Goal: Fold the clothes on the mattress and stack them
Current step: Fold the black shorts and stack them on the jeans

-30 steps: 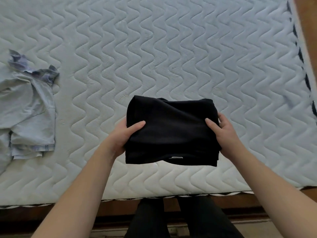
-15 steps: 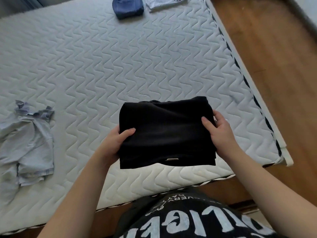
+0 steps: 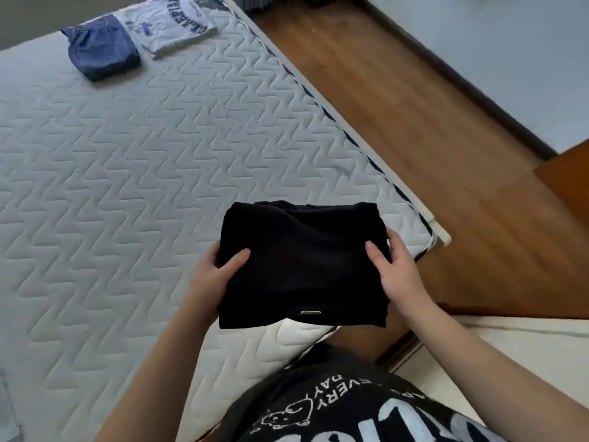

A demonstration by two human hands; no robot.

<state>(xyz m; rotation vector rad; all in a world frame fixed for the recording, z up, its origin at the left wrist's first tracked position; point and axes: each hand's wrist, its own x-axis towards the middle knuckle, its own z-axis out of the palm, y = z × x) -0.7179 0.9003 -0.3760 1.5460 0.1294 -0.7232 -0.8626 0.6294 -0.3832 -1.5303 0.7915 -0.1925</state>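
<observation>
- black folded garment [image 3: 302,266] sits between both hands, held up over the near right corner of the mattress [image 3: 127,186], its near edge reaching past the mattress edge.
- left hand [image 3: 213,275] grips the garment's left side, thumb on top of the cloth and the other fingers hidden beneath it.
- right hand [image 3: 393,272] grips the right side the same way, thumb lying across the top, fingers out of sight underneath.
- small pale metal tag [image 3: 310,312] shows at the garment's near edge.
- folded blue denim piece [image 3: 102,54] lies at the far end of the mattress, and a folded white shirt with dark lettering [image 3: 169,23] lies just beside it on the right, close to the mattress's right edge.
- pale cloth strip [image 3: 8,406] shows at the near left edge of the view; what it is cannot be told.
- wooden floor [image 3: 430,122] runs along the right of the mattress.
- dark printed t-shirt [image 3: 350,406] of the person fills the near bottom of the view.
</observation>
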